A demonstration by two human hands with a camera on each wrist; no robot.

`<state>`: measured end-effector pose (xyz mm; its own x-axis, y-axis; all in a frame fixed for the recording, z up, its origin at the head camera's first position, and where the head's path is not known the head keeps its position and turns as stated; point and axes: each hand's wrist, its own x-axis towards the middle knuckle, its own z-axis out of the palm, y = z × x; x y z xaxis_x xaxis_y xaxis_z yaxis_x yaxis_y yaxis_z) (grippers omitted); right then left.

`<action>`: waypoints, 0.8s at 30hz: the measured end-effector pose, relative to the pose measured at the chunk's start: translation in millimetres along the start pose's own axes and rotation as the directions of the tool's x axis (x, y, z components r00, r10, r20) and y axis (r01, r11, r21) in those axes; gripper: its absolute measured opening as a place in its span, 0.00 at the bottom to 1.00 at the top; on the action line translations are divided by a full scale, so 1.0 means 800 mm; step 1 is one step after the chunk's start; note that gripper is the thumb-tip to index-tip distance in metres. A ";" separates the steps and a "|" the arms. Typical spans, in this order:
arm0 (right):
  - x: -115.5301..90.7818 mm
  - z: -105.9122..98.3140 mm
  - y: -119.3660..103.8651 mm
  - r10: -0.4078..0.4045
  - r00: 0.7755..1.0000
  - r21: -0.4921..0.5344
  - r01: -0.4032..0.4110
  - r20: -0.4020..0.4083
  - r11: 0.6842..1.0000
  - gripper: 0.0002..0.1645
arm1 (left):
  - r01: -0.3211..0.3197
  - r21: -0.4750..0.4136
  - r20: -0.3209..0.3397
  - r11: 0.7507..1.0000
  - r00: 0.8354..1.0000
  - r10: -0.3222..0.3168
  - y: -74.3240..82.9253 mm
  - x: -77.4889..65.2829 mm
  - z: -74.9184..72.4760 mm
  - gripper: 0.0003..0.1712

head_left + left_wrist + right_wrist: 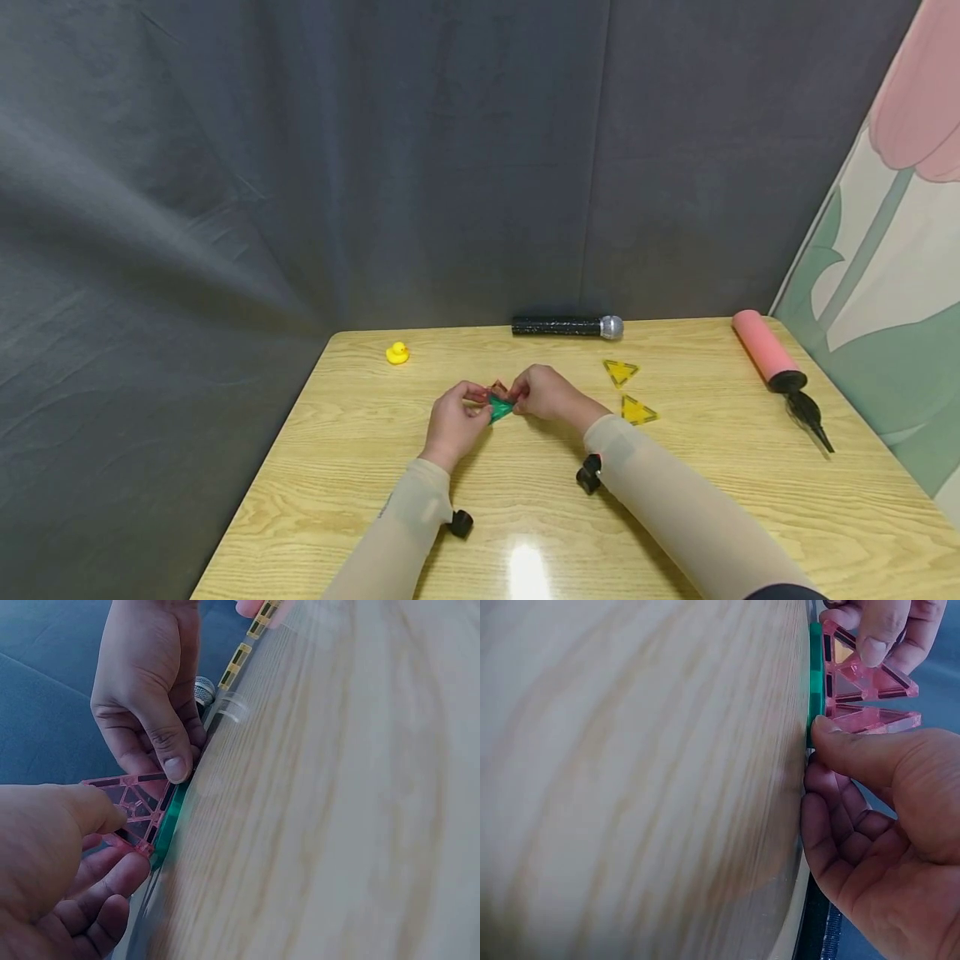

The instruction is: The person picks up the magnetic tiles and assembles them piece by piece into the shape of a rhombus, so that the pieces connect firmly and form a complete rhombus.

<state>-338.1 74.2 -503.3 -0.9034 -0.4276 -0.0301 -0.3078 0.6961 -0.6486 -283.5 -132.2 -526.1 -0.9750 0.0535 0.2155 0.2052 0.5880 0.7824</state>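
A green triangular magnetic tile lies flat on the table between the hands. Red translucent triangular tiles stand up from its edges, two of them distinct in the right wrist view. My left hand pinches one red tile between thumb and fingers. On the other side, my right hand pinches a low corner where red tile meets green, its thumb against the joint. Its other fingers are curled and partly hidden behind the tiles. Two yellow triangular tiles lie flat right of the right hand.
A black microphone with a silver head lies along the table's back edge. A yellow rubber duck sits at the back left. At the right lies a pink and black hand pump. Dark cloth hangs behind the wooden table.
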 end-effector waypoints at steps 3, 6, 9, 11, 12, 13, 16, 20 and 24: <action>0.000 -0.001 -0.001 -0.002 1.000 0.006 0.002 0.002 1.000 0.07 | -0.003 0.001 0.001 1.000 1.000 0.003 0.000 0.000 0.000 0.11; 0.001 -0.001 -0.001 -0.007 1.000 0.005 0.007 0.003 1.000 0.07 | -0.003 0.001 0.001 1.000 1.000 0.003 0.001 0.001 0.000 0.11; 0.001 0.000 -0.001 -0.006 1.000 0.002 0.006 0.006 1.000 0.07 | 0.000 -0.008 0.002 1.000 1.000 0.000 0.000 0.001 0.000 0.13; 0.002 -0.001 -0.002 -0.008 1.000 -0.002 0.008 0.009 1.000 0.07 | 0.003 -0.014 0.004 1.000 1.000 -0.003 -0.002 0.001 0.000 0.16; 0.002 -0.001 -0.002 -0.009 1.000 -0.003 0.009 0.009 1.000 0.07 | 0.004 -0.017 0.006 1.000 1.000 -0.004 -0.002 0.002 0.000 0.18; 0.002 -0.001 -0.001 -0.011 1.000 -0.005 0.011 0.009 1.000 0.07 | 0.005 -0.021 0.009 1.000 1.000 -0.005 -0.002 0.002 0.000 0.19; 0.001 -0.001 -0.002 -0.020 1.000 -0.006 0.020 0.007 1.000 0.08 | 0.000 -0.023 0.016 1.000 1.000 0.000 -0.004 0.002 0.000 0.23; 0.001 -0.001 -0.002 -0.021 1.000 -0.001 0.021 0.007 1.000 0.08 | -0.028 -0.024 0.027 0.999 0.999 0.029 -0.005 0.001 -0.002 0.24; 0.001 -0.001 -0.002 -0.018 1.000 -0.001 0.018 0.008 1.000 0.08 | -0.051 -0.025 0.034 0.998 0.998 0.052 -0.007 0.000 -0.002 0.22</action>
<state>-338.4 73.2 -502.2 -0.8955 -0.4443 -0.0243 -0.3243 0.6891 -0.6480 -284.8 -137.0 -529.6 -0.9653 0.1114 0.2360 0.2570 0.5641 0.7847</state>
